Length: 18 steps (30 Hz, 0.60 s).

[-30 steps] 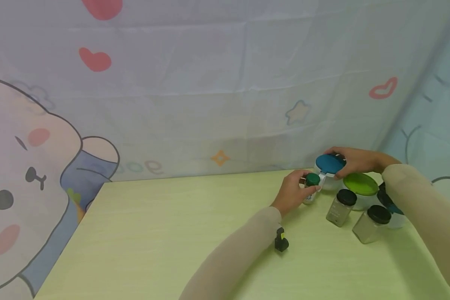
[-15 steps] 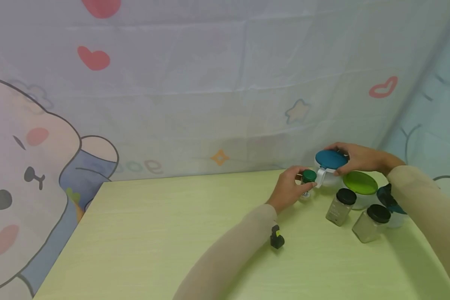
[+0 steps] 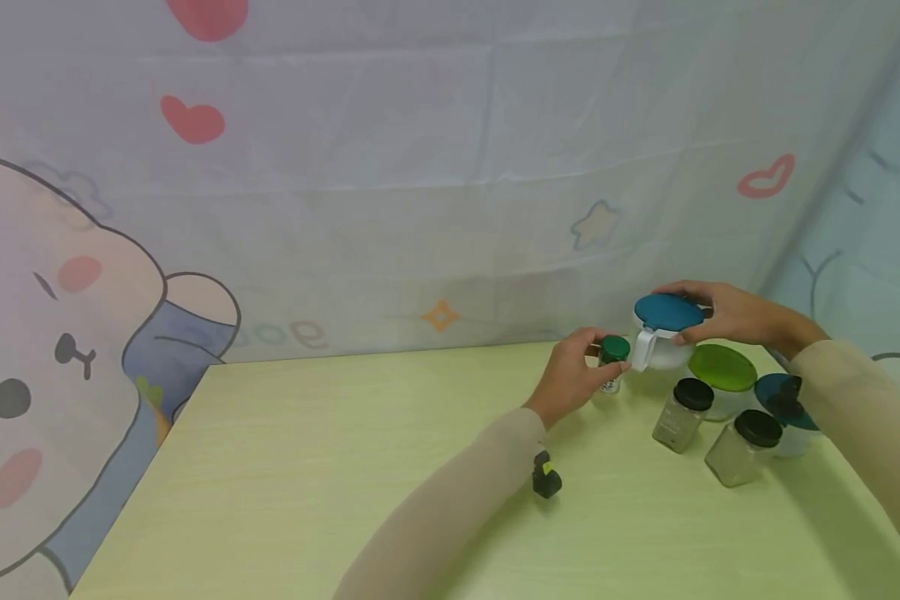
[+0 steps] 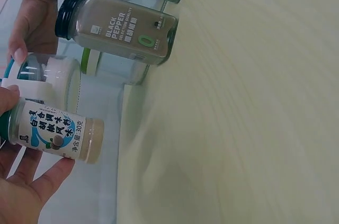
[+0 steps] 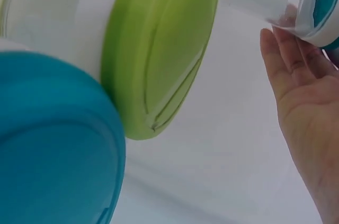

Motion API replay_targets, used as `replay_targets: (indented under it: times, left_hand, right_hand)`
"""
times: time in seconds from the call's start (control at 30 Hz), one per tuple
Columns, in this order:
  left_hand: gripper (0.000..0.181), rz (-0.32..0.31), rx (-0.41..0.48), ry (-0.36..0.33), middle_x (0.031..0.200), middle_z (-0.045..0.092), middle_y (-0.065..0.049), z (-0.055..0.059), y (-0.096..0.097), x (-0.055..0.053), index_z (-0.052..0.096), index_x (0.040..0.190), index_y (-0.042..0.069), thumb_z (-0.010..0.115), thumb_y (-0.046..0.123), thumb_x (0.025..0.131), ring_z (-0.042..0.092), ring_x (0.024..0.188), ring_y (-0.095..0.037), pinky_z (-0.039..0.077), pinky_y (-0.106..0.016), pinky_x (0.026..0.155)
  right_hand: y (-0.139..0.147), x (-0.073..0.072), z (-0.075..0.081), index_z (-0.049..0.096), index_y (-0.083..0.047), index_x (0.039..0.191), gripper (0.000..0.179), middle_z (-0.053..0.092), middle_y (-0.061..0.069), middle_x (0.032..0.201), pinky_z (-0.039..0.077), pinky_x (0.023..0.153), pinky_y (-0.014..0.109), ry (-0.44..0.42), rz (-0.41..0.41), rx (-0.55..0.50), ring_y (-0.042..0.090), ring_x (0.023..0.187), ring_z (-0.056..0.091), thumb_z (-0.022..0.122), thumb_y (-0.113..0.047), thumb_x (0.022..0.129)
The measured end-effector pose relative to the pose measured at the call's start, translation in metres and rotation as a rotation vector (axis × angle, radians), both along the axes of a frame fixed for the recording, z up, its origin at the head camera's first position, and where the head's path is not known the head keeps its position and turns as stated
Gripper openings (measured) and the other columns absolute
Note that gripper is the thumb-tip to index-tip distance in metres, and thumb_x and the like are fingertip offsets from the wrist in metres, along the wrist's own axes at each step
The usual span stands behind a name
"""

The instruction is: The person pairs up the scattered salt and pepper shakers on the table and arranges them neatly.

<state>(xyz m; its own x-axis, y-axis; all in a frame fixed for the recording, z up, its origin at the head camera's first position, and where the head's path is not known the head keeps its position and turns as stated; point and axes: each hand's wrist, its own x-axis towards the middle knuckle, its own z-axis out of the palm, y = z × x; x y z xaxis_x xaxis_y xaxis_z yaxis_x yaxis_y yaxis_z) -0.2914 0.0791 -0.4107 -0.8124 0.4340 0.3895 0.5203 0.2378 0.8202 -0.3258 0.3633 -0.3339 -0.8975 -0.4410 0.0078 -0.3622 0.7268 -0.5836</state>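
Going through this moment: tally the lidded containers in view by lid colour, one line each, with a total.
Blue: 2 (held blue-lidded tub, unheld blue-lidded tub)
Lime green: 1 (lime-lidded tub)
Black: 2 (front black-lidded jar, rear black-lidded jar)
Dark green: 1 (held bottle)
Total: 6

Behind a pale yellow-green tabletop (image 3: 292, 475) hangs a creased greyish-white cloth (image 3: 390, 183) printed with red hearts (image 3: 192, 121), a star (image 3: 595, 226) and, at the left, a large cartoon animal (image 3: 75, 350), while bluish fabric (image 3: 881, 275) lines the right side.
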Motion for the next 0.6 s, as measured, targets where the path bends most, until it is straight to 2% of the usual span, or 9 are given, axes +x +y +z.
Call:
replay_targets:
  times: [0.2, 0.43, 0.6]
  left_hand:
    - [0.036, -0.001, -0.001, 0.021, 0.119, 0.064, 0.001, 0.004, -0.002, 0.002, 0.064, 0.127, 0.012, 0.075, 0.022, 0.095, 0.062, 0.104, -0.008, 0.055, -0.015, 0.076]
    - [0.036, -0.007, 0.006, 0.029, 0.118, 0.064, 0.002, 0.008, -0.003, 0.003, 0.064, 0.126, 0.012, 0.076, 0.023, 0.094, 0.061, 0.104, -0.006, 0.054, -0.014, 0.078]
    - [0.035, 0.000, 0.011, 0.032, 0.117, 0.064, 0.003, 0.011, -0.004, 0.004, 0.065, 0.125, 0.012, 0.076, 0.023, 0.094, 0.061, 0.103, -0.005, 0.054, -0.015, 0.078]
  right_hand:
    - [0.001, 0.006, 0.001, 0.036, -0.009, 0.156, 0.079, 0.042, 0.024, 0.152, 0.046, 0.100, 0.064, 0.008, -0.038, -0.060, 0.048, 0.135, 0.041, 0.077, -0.026, 0.091]
    - [-0.002, 0.013, 0.005, 0.034, -0.012, 0.157, 0.081, 0.033, 0.026, 0.158, 0.039, 0.103, 0.072, 0.024, -0.168, -0.085, 0.053, 0.143, 0.029, 0.076, -0.034, 0.092]
    - [-0.006, 0.018, 0.009, 0.031, -0.012, 0.159, 0.086, 0.031, 0.028, 0.159, 0.036, 0.106, 0.073, 0.031, -0.223, -0.091, 0.054, 0.144, 0.027, 0.076, -0.040, 0.091]
